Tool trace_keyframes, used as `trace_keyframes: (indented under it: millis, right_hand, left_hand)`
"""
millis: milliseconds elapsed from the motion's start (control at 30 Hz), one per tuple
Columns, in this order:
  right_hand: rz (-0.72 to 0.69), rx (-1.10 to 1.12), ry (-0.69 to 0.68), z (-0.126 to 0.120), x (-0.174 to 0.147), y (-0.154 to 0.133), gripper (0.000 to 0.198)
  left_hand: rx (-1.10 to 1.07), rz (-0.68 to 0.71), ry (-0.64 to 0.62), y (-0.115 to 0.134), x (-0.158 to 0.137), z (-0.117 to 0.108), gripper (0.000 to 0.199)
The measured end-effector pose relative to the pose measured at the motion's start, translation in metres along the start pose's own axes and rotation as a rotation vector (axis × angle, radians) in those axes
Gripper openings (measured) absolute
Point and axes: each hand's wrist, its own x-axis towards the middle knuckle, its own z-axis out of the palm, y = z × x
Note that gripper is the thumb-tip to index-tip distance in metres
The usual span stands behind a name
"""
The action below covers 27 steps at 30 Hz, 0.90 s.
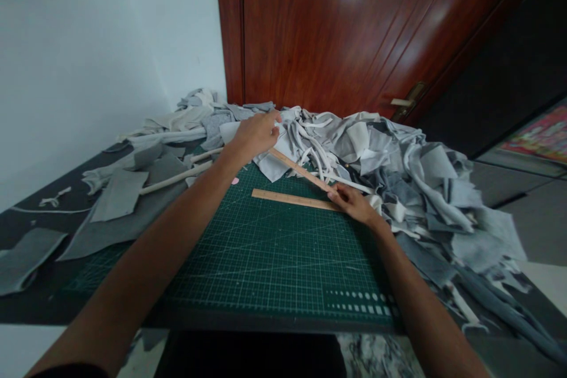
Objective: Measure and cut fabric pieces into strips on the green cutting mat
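My right hand [353,202] pinches the near end of a wooden ruler [301,170], which slants away to the left with its far end by the grey fabric scraps. A second wooden ruler [292,198] lies on the green cutting mat [274,254], its right end beside my right hand. Over the scraps at the back of the mat is my left hand [260,132], fingers somewhat bent and apart, with nothing visible in them. Beneath it lies a pale grey fabric piece [271,166]. Part of that piece is hidden by my left hand.
Heaped grey and white scraps [398,159] run along the back and right of the dark table [26,189]. Flat grey pieces [121,195] and a pale strip [175,179] lie left. A small pink piece [234,181] rests on the mat. Behind stands a brown door [310,29].
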Motion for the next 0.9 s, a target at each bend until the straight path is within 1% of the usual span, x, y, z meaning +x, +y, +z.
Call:
trace_keyframes:
  millis: [67, 100, 167, 233, 267, 300, 367, 500, 567, 700, 800, 900]
  right_hand:
    - [-0.026, -0.02, -0.052, 0.0, -0.001, -0.003, 0.048]
    - [-0.04, -0.024, -0.078, 0.0, -0.001, -0.004, 0.046]
    - [-0.065, -0.031, -0.126, 0.0, -0.001, -0.006, 0.042]
    - [-0.085, -0.047, -0.142, 0.001, -0.001, -0.007, 0.037]
    - [-0.093, -0.052, -0.137, 0.002, 0.0, -0.007, 0.034]
    - [-0.1, -0.051, -0.126, 0.002, 0.0, -0.007, 0.03]
    - [-0.106, -0.025, -0.107, 0.003, 0.0, -0.006, 0.026]
    - [-0.067, 0.023, -0.101, 0.002, -0.001, 0.001, 0.028]
    - [-0.055, 0.019, -0.097, 0.001, 0.0, 0.005, 0.026]
    - [-0.094, -0.007, -0.064, -0.003, 0.001, 0.011, 0.022]
    - [-0.101, -0.004, -0.062, -0.006, 0.001, 0.013, 0.023]
    - [-0.072, 0.015, -0.098, -0.01, -0.001, 0.015, 0.029]
  left_hand:
    - [0.01, 0.046, -0.106, 0.0, 0.0, 0.0, 0.038]
    - [-0.003, 0.095, -0.201, -0.001, 0.0, 0.0, 0.038]
    - [-0.066, 0.213, -0.452, -0.001, -0.001, 0.004, 0.038]
    - [-0.139, 0.302, -0.689, 0.001, -0.002, 0.012, 0.038]
    - [-0.16, 0.324, -0.763, 0.003, -0.002, 0.017, 0.037]
    - [-0.162, 0.331, -0.799, 0.005, -0.003, 0.023, 0.037]
    - [-0.134, 0.323, -0.83, 0.009, -0.005, 0.033, 0.037]
    - [-0.117, 0.306, -0.924, 0.012, -0.009, 0.045, 0.04]
    - [-0.093, 0.305, -0.961, 0.014, -0.011, 0.05, 0.042]
    - [-0.019, 0.304, -0.957, 0.023, -0.016, 0.061, 0.045]
    - [-0.003, 0.326, -0.946, 0.032, -0.018, 0.066, 0.039]
    - [-0.001, 0.361, -0.937, 0.038, -0.021, 0.066, 0.032]
